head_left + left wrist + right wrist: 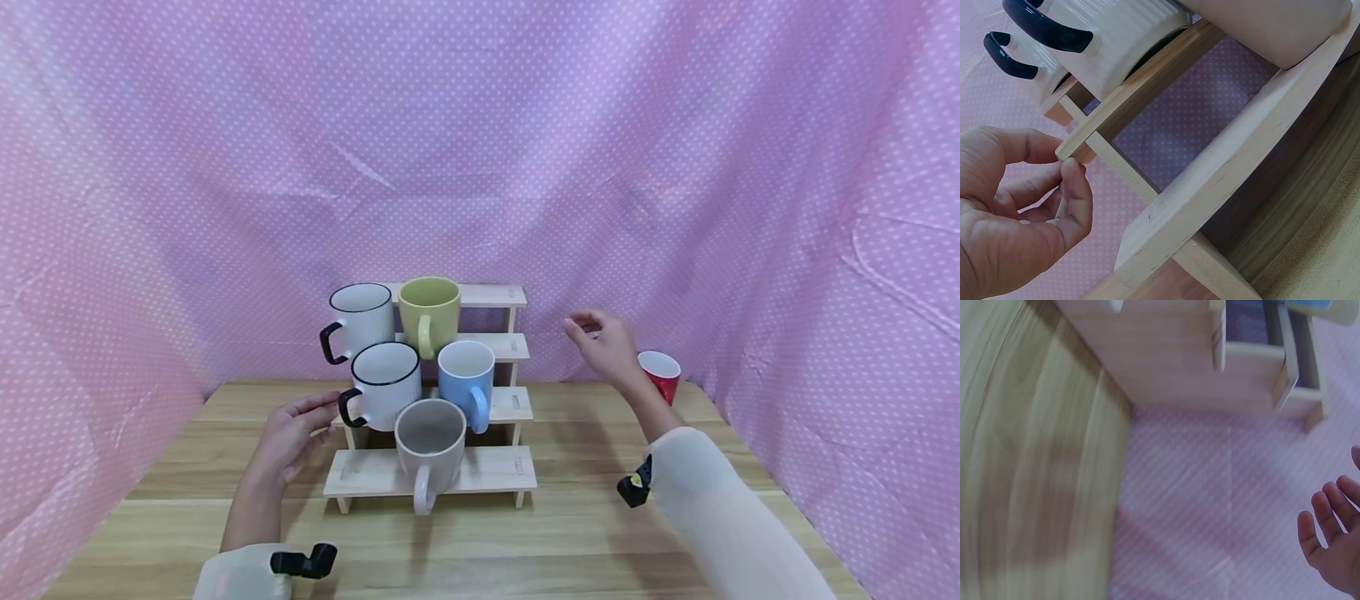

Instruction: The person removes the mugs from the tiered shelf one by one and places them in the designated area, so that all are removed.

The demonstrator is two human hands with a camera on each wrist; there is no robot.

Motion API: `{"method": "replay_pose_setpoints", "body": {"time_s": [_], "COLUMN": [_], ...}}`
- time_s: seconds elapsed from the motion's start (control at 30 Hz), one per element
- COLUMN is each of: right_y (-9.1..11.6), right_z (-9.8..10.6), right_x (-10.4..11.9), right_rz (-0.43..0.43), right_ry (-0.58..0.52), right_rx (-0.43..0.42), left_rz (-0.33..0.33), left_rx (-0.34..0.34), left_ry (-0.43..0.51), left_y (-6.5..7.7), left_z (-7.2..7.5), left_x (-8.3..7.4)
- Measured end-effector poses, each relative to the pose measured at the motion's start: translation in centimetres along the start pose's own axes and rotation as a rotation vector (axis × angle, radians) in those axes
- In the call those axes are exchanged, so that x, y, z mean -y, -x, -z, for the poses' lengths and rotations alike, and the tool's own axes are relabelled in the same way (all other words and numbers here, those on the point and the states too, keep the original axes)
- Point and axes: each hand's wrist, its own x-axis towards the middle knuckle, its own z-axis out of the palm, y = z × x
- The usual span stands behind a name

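Observation:
At the left end of a stepped wooden rack (487, 473), my left hand (291, 435) pinches one of its boards (1075, 149) between thumb and forefinger. Just above those fingers, a white mug with a black rim and handle (390, 402) stands on that board. A similar white mug (367, 319) stands higher up behind it. My right hand (611, 350) is raised to the right of the rack, fingers loosely bent and holding nothing. The rack also carries a green mug (442, 317), a light blue mug (461, 379) and a greyish-beige mug (431, 446) on the lowest step.
A red mug with a white inside (663, 383) stands at the right on the wooden table (570, 525), partly behind my right forearm. Pink dotted cloth (480, 150) hangs behind the table and along both sides.

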Motion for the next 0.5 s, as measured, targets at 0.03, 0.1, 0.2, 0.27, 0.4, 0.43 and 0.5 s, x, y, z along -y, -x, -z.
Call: {"method": "replay_pose_setpoints", "body": {"time_s": [0.03, 0.1, 0.2, 0.27, 0.4, 0.43, 0.5], "right_y": [-0.1, -0.2, -0.2, -0.2, -0.1, -0.2, -0.2], "right_z": [-0.3, -0.8, -1.5, -2.0, -2.9, -3.2, -3.7], "right_x": [0.4, 1.4, 2.9, 3.8, 5.5, 5.9, 6.7], "right_rz": [0.011, 0.024, 0.040, 0.051, 0.077, 0.084, 0.104], "right_ry": [0.007, 0.012, 0.015, 0.013, 0.019, 0.021, 0.017], "right_rx": [0.015, 0.045, 0.082, 0.110, 0.154, 0.163, 0.180], "left_rz": [0.000, -0.001, 0.000, 0.000, -0.005, -0.007, -0.008], "left_rx": [0.001, -0.003, -0.002, -0.002, 0.004, 0.007, 0.009], "left_ry": [0.000, 0.002, 0.000, -0.005, -0.004, -0.003, 0.002], "left_y": [0.0, 0.1, 0.1, 0.2, 0.1, 0.1, 0.1], "left_z": [0.0, 0.0, 0.0, 0.1, 0.1, 0.1, 0.1], "left_x": [0.0, -0.1, -0.1, -0.1, 0.0, 0.0, 0.0]}}
